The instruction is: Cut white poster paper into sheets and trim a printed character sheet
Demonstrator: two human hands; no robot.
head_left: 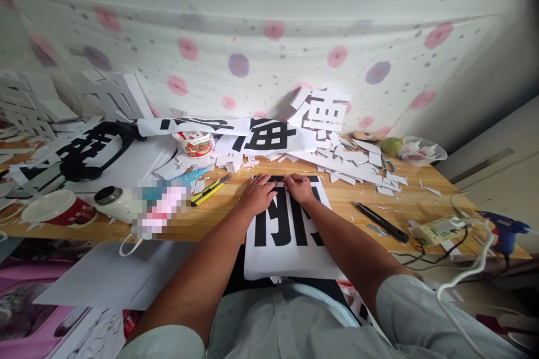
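A white paper sheet [295, 261] printed with a large black character lies on the wooden table, its lower end hanging past the front edge. My left hand [257, 193] rests palm down on the sheet's upper left part, fingers spread. At the top of the character, my right hand [300, 188] is closed around a thin, dark reddish pen-like tool [301, 180]; its tip is too small to make out. The fingertips of both hands are close together. To the left of my left hand lies a yellow and black utility knife [210, 190].
A black marker-like tool [381, 221], a power strip [442, 230] and a blue glue gun [505, 231] sit at the right. White scraps [357, 165], a paper bowl [192, 145] and cut characters [322, 109] line the back. A white bottle [120, 205] lies at the left.
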